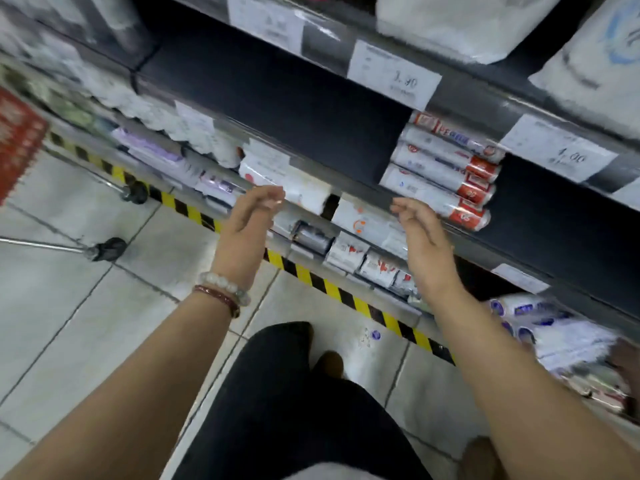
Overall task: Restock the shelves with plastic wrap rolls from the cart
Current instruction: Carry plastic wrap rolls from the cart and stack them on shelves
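A stack of plastic wrap rolls [446, 171] with red ends lies on the dark shelf [304, 112] at the right of a wide bare stretch. My left hand [249, 226] hovers in front of the shelf edge, fingers loosely curled and holding nothing. My right hand [422, 237] is raised just left of and below the rolls, fingers relaxed, also holding nothing. It is close to the lowest roll but apart from it. More rolls [367, 261] fill the shelf below.
Price tags [394, 74] hang on the shelf rails. White packs [450, 22] sit on the top shelf. Cart legs with wheels [110, 249] stand on the tiled floor at left. Yellow-black tape [332, 292] marks the shelf base. My dark trousers and shoes are below.
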